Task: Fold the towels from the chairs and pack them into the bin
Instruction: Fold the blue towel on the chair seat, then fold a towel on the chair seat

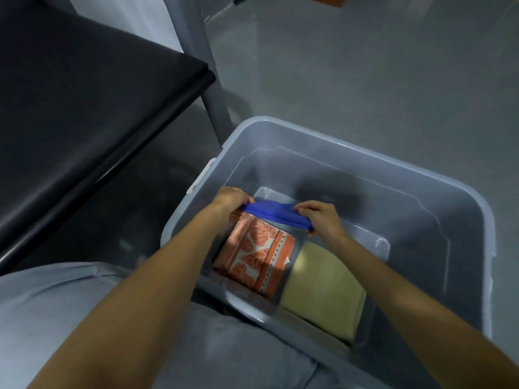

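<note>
Head: bin [427, 220] holds orange towel [252, 261], yellow towel [321, 290].

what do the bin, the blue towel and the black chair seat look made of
bin: translucent grey-blue plastic, smooth, slightly glossy; light passes through its walls.
blue towel: soft matte cloth, folded and bending limply; weave too blurred to tell.
chair seat: black, smooth, sheen along the edge, probably vinyl or similar.

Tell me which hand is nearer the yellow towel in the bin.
Right. The right hand, gripping one end of the blue towel, is just past the far edge of the yellow towel; the left hand grips the other end, beyond the orange towel.
</note>
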